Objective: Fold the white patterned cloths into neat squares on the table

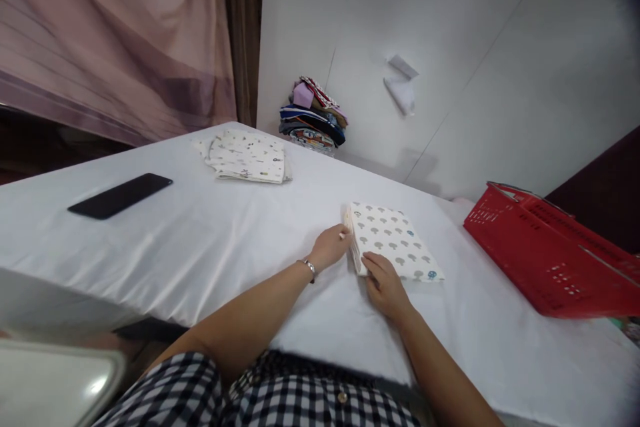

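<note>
1. Mushroom-print cloth (387, 240), folded in layers, lies flat on the white-covered table (210, 247), right of centre and toward the near side. Grey motifs, a few in blue; its stacked layers show along the left side.
2. Your right hand (385, 287) is at the near left corner of this cloth, fingers laid over the top near the edge. Thumb hidden; cannot tell whether you pinch the layers or only press on them.
3. Your left hand (330, 247), bracelet (311, 269) at the wrist, touches the left side, a little farther off. Fingers curled in toward the layers; cannot tell if they are clamped on any.
4. Red basket (545, 253), perforated, sits on the table to the right, apart from the cloth.
5. Black flat slab (123, 195) lies at left, well apart from your hands.
6. Second printed cloth (250, 157), white with small scattered figures, lies far left, near the table's far edge.
7. Pile of folded fabrics (313, 113), mixed colours, beyond that edge, against the pale wall (450, 27). Pink curtain (125, 33) hangs far left.
</note>
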Motion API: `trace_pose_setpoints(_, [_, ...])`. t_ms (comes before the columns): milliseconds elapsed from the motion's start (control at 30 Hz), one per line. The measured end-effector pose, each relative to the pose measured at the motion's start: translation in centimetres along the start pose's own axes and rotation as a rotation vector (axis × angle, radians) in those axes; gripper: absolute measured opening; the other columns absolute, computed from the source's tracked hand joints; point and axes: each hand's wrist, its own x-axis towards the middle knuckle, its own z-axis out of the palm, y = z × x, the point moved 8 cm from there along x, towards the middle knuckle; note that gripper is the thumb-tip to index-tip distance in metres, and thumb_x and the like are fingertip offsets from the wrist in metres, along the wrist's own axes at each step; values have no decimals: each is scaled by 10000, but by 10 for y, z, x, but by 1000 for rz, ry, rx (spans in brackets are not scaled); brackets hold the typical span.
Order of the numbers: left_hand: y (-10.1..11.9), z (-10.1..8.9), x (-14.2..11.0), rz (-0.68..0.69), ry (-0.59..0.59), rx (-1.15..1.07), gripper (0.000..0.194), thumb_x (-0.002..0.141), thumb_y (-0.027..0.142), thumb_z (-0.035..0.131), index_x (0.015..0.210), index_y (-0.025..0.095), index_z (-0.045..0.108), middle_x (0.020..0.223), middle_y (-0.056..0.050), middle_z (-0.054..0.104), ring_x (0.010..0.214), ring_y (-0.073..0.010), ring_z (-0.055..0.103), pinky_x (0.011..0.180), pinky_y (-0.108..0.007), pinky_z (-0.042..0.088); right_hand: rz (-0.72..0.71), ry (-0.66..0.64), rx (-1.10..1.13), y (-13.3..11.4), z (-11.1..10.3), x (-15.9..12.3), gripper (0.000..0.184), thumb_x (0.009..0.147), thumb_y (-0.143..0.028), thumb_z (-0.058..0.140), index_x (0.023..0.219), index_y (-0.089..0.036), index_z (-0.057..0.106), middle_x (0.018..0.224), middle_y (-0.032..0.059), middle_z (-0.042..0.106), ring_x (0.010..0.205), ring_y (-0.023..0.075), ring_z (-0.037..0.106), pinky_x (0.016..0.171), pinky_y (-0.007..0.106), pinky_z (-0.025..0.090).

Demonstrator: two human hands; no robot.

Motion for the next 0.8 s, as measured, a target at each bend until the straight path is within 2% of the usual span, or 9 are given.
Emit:
trace_pose_setpoints(67, [15, 0, -5, 171, 60, 63, 279, 817, 344, 489, 1039, 205, 586, 1103, -47, 615, 1055, -182, 528, 910, -293, 401, -2, 6, 15, -1, -1, 0, 509, 773, -110, 431, 1269, -211, 488, 1264, 109, 514, 1170, 246, 469, 970, 480, 409])
trace_pose_setpoints(133, [23, 9, -10, 266, 18, 137, 245, 822, 333, 491, 995, 204, 605, 1088, -48, 613, 1055, -186, 511, 918, -299, 383, 13, 18, 51, 0, -2, -1, 500, 761, -110, 437, 1242, -218, 518, 1254, 104, 527, 1164, 245, 479, 967, 478, 413])
trace_pose_setpoints(233, [16, 19, -10, 196, -52, 234, 199, 826, 322, 472, 862, 198, 623, 937, -45, 640, 887, -179, 559, 791, -287, 413, 116, 54, 179, 9, -6, 1, 415, 768, -130, 446, 1141, -231, 596, 1202, 91, 572, 1124, 231, 520, 942, 450, 443])
trace_pose_setpoints(367, [8, 21, -7, 153, -53, 253, 193, 822, 329, 467, 824, 201, 611, 843, -35, 650, 807, -175, 569, 701, -271, 406, 296, 72, 412, 30, -13, 12, 288, 781, -159, 437, 931, -233, 672, 1123, 64, 625, 1024, 214, 590, 834, 385, 516])
trace_pose_setpoints(533, [6, 21, -6, 109, -73, 172, 173, 807, 334, 487, 834, 210, 605, 851, -18, 658, 803, -163, 579, 684, -252, 406, 415, 140, 403, 56, -24, 42, 312, 772, -190, 412, 937, -220, 675, 1010, 39, 672, 957, 215, 615, 825, 392, 505])
trace_pose_setpoints(633, [6, 21, -5, 105, -82, 159, 157, 795, 323, 504, 844, 213, 603, 834, -11, 660, 789, -160, 583, 677, -249, 406, 409, 142, 344, 72, -14, 67, 311, 766, -222, 424, 952, -218, 673, 991, 33, 679, 921, 214, 621, 808, 384, 504])
trace_pose_setpoints(800, [3, 24, -2, 134, -88, 172, 132, 782, 301, 512, 847, 226, 598, 822, -3, 661, 765, -158, 582, 656, -244, 397, 423, 60, 169, 107, 21, 117, 297, 761, -236, 437, 956, -210, 660, 981, 40, 682, 885, 210, 622, 803, 384, 497])
